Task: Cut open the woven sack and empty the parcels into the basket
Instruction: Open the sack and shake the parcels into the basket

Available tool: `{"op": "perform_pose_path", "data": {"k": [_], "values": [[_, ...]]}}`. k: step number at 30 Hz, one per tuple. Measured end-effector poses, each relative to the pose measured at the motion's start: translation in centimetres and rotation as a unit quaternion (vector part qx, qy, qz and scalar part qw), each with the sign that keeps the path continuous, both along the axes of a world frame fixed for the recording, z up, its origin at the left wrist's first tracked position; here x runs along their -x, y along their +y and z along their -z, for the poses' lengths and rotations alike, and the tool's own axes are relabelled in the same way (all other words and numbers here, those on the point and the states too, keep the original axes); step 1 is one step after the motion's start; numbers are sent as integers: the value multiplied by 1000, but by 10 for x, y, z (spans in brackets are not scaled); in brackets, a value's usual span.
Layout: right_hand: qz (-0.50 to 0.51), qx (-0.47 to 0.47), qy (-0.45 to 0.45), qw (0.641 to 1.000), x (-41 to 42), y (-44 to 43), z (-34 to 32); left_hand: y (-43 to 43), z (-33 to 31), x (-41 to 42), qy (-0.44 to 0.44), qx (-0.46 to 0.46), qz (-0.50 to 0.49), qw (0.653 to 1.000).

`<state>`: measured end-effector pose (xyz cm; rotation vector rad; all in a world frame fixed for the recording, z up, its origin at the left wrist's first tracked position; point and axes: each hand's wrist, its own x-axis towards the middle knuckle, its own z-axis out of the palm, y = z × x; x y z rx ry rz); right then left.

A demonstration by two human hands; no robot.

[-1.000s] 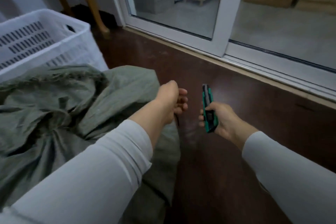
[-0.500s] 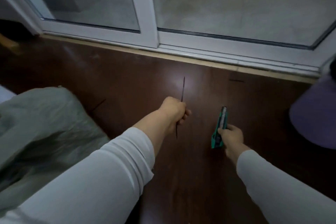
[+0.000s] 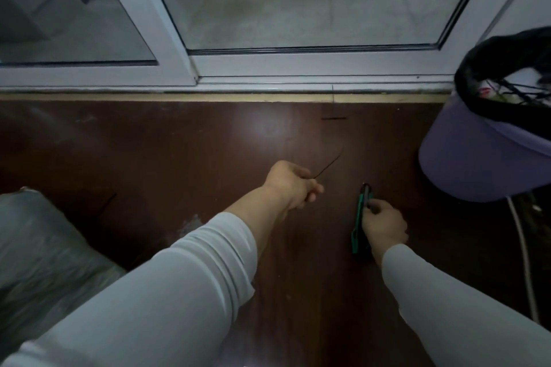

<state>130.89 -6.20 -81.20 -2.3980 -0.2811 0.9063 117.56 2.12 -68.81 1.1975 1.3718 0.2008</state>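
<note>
The grey-green woven sack [image 3: 44, 250] lies at the lower left, only its right end in view. My left hand [image 3: 293, 185] reaches out over the dark floor, fingers closed on a thin black tie strip [image 3: 328, 164] that sticks out up and to the right. My right hand [image 3: 383, 225] holds a green utility knife [image 3: 359, 217] low against the floor, tip pointing away from me. The white basket is out of view.
A purple bin [image 3: 477, 155] lined with a black bag stands at the right, a white cable [image 3: 524, 259] running past it. White sliding door frames [image 3: 268, 68] cross the far side. Two short black strips [image 3: 334, 118] lie on the brown floor.
My view swung right, away from the sack and basket, bringing the purple bin in. My left hand carried the black strip rightward. My right hand lowered the knife to the floor.
</note>
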Motion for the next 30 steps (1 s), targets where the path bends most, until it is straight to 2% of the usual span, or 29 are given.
{"op": "perform_pose_path", "data": {"k": [1, 2, 3, 5, 7, 9, 11, 15, 16, 18, 19, 20, 21, 22, 23, 24, 25, 28, 30], "values": [[8, -48, 19, 999, 2, 6, -10, 0, -1, -2, 4, -2, 5, 1000], [40, -120, 98, 987, 4, 12, -23, 1, -3, -5, 7, -4, 11, 1000], [70, -192, 222, 953, 6, 18, -37, 1, -5, -7, 9, -9, 16, 1000], [70, -303, 428, 849, 7, 28, -64, 3, -12, -12, 14, -28, 22, 999], [8, -337, 478, 811, 3, 37, -86, 7, -22, -15, 21, -62, 26, 998], [-38, -345, 436, 830, -3, 44, -105, 12, -35, -19, 18, -85, 31, 996], [-32, -374, 393, 840, -13, 51, -127, 15, -50, -26, 2, -95, 24, 995], [92, -452, 281, 842, -55, 67, -181, 22, -82, -52, -85, -69, -86, 990], [134, -473, 261, 831, -70, 68, -195, 23, -91, -59, -91, -64, -97, 989], [234, -520, 244, 784, -102, 65, -212, 22, -106, -68, -94, -64, -88, 990], [253, -530, 231, 775, -113, 58, -217, 22, -111, -71, -91, -67, -76, 991], [286, -530, 251, 758, -121, 53, -218, 21, -116, -72, -87, -70, -66, 992], [348, -533, 300, 710, -128, 49, -216, 21, -118, -73, -83, -75, -57, 992], [371, -532, 309, 696, -127, 46, -210, 21, -121, -73, -79, -76, -51, 993], [389, -528, 285, 698, -123, 45, -206, 22, -122, -72, -75, -76, -47, 993], [392, -548, 316, 668, -114, 45, -208, 22, -124, -71, -72, -75, -46, 994], [354, -568, 293, 683, -105, 48, -208, 24, -126, -68, -68, -76, -45, 994], [355, -508, 320, 717, -72, 64, -209, 28, -129, -50, -58, -84, -59, 993], [286, -470, 331, 767, -38, 77, -210, 33, -130, -30, -48, -94, -79, 991]]}}
